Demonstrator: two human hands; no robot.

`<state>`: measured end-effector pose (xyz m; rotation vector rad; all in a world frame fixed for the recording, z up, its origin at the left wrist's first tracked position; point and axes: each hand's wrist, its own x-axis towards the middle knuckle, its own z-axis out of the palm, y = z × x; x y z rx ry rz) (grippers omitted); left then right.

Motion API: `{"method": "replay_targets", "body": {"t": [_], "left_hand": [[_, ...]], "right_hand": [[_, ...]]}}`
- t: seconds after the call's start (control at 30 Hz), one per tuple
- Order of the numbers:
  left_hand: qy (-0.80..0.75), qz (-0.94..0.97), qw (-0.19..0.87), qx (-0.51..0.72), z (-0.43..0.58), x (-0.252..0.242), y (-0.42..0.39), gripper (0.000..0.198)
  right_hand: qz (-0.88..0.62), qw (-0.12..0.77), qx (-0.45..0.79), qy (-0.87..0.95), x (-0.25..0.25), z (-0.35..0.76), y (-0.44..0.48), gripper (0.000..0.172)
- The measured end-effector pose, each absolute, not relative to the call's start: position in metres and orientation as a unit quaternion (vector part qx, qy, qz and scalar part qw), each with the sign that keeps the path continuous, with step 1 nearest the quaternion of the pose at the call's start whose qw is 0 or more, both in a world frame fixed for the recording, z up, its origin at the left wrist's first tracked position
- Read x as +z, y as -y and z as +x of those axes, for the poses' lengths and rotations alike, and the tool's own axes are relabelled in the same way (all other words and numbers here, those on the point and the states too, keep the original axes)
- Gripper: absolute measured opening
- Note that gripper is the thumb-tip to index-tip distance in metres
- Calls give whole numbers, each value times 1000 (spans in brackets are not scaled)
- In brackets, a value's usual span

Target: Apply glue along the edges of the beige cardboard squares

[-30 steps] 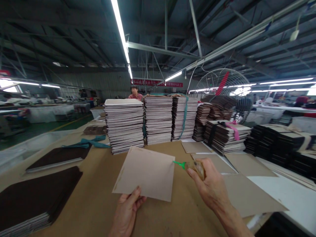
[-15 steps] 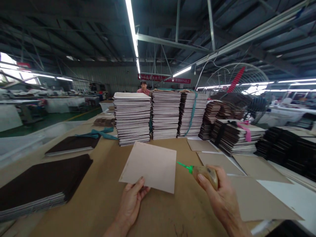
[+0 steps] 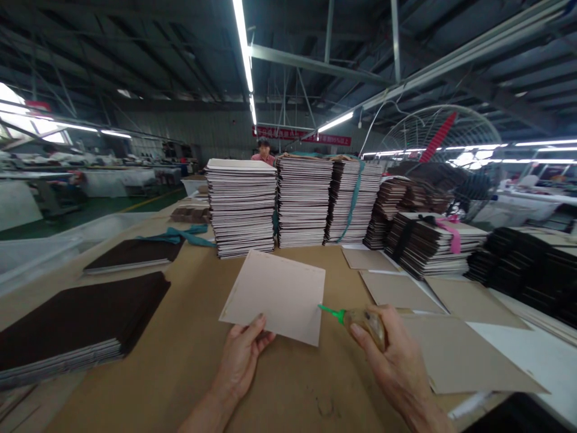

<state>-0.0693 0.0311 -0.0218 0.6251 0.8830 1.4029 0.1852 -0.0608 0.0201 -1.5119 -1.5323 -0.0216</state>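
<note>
My left hand (image 3: 247, 355) pinches the near edge of a beige cardboard sheet (image 3: 277, 294), thumb on top and fingers beneath, holding it tilted above the table. My right hand (image 3: 396, 355) is wrapped round a squeeze glue bottle (image 3: 367, 326), brownish with a green nozzle. The nozzle's tip is at the sheet's right edge. Small marks run along the sheet's left and far edges. More beige sheets (image 3: 469, 355) lie on white pieces to the right of my right hand.
Tall stacks of dark-and-white layered panels (image 3: 243, 210) stand at the back of the brown table (image 3: 180, 385). Dark panel piles (image 3: 81, 319) lie at left, near a teal strip (image 3: 192, 234). Tied bundles (image 3: 428, 240) and a caged fan (image 3: 444, 144) are at right. A person (image 3: 264, 151) is behind the stacks.
The glue bottle in my right hand has moved left and slightly down relative to the sheet, bringing its nozzle to the right edge. My left hand keeps its hold.
</note>
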Motion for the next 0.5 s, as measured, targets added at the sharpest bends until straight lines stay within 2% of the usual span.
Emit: {"method": "replay_targets", "body": {"t": [0.2, 0.37, 0.5], "left_hand": [[-385, 275, 631, 614, -70, -22, -32, 35], [-388, 275, 628, 615, -69, -23, -32, 33], [-389, 275, 628, 615, -69, -21, -32, 35]], "right_hand": [[-628, 429, 35, 648, 21, 181, 65, 24], [-627, 442, -8, 642, 23, 182, 66, 24], [-636, 407, 44, 654, 21, 183, 70, 22]]}}
